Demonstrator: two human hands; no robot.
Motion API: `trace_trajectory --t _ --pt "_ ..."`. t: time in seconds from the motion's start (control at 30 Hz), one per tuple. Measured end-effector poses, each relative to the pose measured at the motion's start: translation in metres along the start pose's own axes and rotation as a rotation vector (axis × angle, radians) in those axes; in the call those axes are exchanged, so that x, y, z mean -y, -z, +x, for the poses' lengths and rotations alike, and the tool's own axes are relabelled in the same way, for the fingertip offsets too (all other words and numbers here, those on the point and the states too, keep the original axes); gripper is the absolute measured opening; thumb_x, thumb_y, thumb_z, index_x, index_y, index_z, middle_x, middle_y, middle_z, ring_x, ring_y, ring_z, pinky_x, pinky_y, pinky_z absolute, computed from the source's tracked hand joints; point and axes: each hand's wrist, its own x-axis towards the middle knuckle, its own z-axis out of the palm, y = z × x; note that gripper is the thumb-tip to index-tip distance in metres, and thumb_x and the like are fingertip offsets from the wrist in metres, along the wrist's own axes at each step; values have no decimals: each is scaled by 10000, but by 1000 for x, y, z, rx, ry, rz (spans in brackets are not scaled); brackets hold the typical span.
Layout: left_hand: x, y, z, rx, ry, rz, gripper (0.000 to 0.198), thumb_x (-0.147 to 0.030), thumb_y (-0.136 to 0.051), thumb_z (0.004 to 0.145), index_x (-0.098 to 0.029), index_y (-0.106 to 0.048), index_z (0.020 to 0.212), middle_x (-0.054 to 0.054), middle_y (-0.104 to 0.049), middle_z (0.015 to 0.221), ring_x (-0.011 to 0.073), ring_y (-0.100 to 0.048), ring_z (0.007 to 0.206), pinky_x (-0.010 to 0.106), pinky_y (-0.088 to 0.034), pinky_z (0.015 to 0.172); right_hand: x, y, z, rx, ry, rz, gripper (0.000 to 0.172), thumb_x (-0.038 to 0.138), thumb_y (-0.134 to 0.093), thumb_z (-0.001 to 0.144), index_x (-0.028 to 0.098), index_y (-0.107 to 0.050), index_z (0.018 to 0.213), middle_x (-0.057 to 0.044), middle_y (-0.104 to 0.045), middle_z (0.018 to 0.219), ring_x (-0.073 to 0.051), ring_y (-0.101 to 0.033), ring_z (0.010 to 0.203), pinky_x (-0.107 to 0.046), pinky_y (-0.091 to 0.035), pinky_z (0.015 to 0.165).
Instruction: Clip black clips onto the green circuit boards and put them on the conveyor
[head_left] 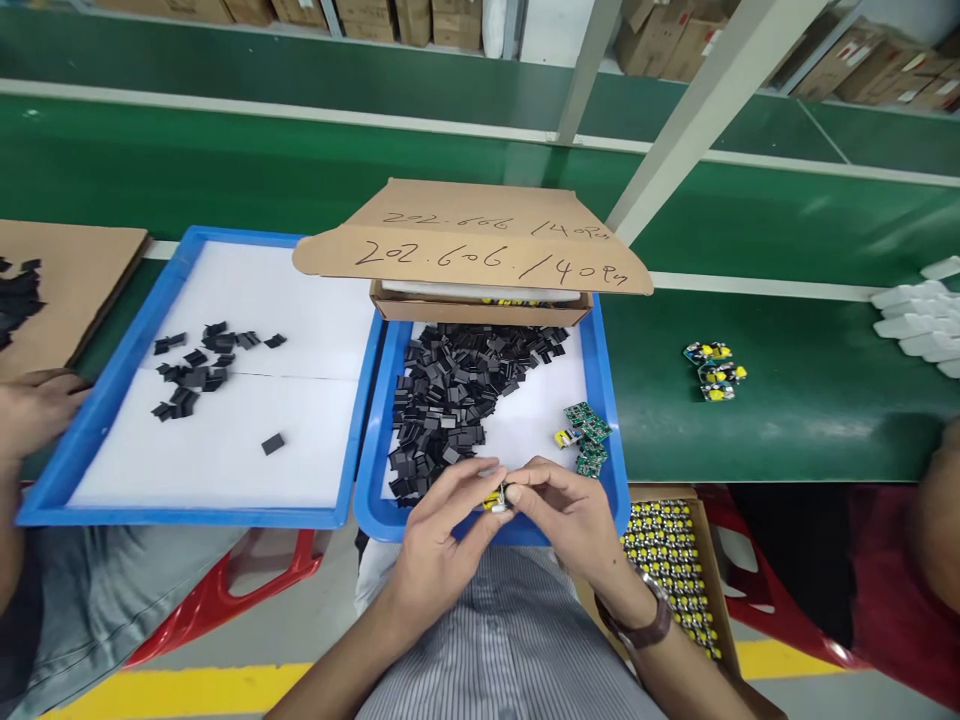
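Over the front edge of the blue tray [491, 528], my left hand [442, 530] pinches a small circuit board with a yellow part [492, 499] between thumb and fingers. My right hand [566, 505] is closed at the right side of the same board, its thumb and fingertips pressed together there. Fingers hide most of the board, and I cannot make out whether a black piece is also between them. Behind the hands lies a heap of small black folded pieces [450, 400]. Several green circuit boards [590, 432] rest at the tray's right side.
An open cardboard box [480, 310] with handwriting on its flap stands behind. Another blue tray [217, 515] with black pieces is at left, beside a co-worker's hand [41, 410]. Yellow-topped boards [716, 372] lie on the green table; a carton of them [667, 560] sits lower right.
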Motion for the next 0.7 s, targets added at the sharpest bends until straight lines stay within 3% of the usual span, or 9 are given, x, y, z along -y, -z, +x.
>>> trace_trajectory --t 0.13,0.27,0.5,0.7 --pt "1 -5 0 -98 81 39 425 -203 -674 950 -316 -649 1359 82 -655 1323 240 -655 1201 382 -599 972 -7 -2 -7 -63 95 -39 290 253 -769 890 275 -757 1179 -56 -746 1014 -195 -712 922 -353 -627 810" --pt "-1 -7 -3 -98 93 32 406 -194 -678 943 -311 -658 1332 67 -668 1297 227 -669 1174 319 -610 908 -7 -3 -15 -85 174 -179 277 185 -710 930 292 -773 1177 -76 -745 1054 -209 -704 959 -368 -610 822" --pt "-7 -8 -4 -166 28 91 390 -153 -714 898 -273 -686 1268 58 -717 1202 236 -689 1119 379 -570 994 -7 -3 -13 -32 135 -40 292 172 -691 943 322 -771 1180 -57 -736 1054 -193 -695 980 -356 -597 859" --pt "-9 -13 -1 -238 7 158 374 -136 -700 889 -242 -690 1247 56 -730 1144 203 -723 1017 313 -605 895 -12 -12 -16 -45 65 101 346 206 -712 935 315 -730 1263 -61 -692 1116 -174 -689 971 -331 -610 869"
